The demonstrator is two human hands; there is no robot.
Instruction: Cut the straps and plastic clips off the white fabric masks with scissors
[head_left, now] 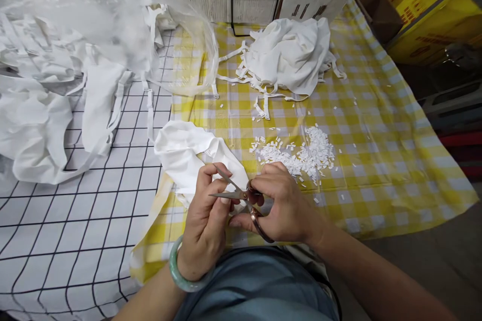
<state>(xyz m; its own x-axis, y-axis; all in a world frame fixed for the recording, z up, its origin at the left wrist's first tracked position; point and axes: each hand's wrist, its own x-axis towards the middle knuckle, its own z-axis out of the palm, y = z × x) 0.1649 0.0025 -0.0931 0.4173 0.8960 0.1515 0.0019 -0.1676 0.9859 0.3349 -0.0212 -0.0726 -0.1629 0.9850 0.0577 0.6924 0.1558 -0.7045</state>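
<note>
My right hand (288, 205) has its thumb and fingers in the handles of a pair of scissors (238, 194), whose blades are spread and point left. My left hand (209, 220), with a green bangle on the wrist, is closed, its fingers curled at the blades. A white cloth garment (181, 153) runs from the table up behind those fingers, which appear to grip its edge; the exact pinch point is hidden. Right of it lies a heap of small white cut scraps (316, 153).
Behind the scraps is a bundle of white garments with straps (289, 55). More white garments (37, 125) lie at left by a clear plastic bag (188, 55). A cardboard box (316, 0) stands at the back. The yellow checked cloth (395, 160) ends at the right table edge.
</note>
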